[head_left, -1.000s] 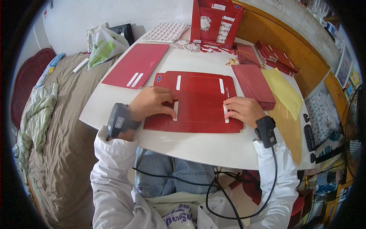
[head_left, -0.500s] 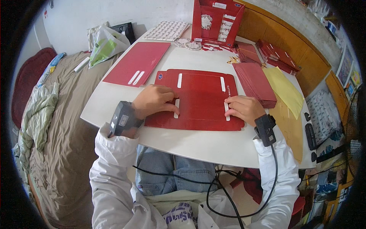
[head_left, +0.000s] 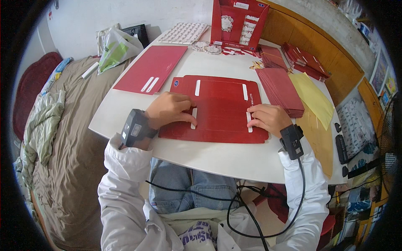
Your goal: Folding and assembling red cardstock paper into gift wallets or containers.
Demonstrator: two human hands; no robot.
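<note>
A flat red cardboard sheet (head_left: 222,109) lies on the white table in front of me, with narrow white strips or slots near its corners. My left hand (head_left: 171,110) is over its left side, fingers bent and closed, with index finger and thumb at the ends of the lower left white strip (head_left: 194,113). On the other side, my right hand (head_left: 268,119) has its bent fingers and thumb at the lower right white strip (head_left: 250,127). Both hands hold the sheet against the table. Whether the fingertips go through the sheet is hidden.
Left on the table (head_left: 192,158) lies another red sheet (head_left: 157,65). A red display box (head_left: 238,25) stands behind, near a patterned white sheet (head_left: 183,33). At right are stacked red cards (head_left: 281,90) and yellow paper (head_left: 312,98). Black cables (head_left: 234,205) cross my lap.
</note>
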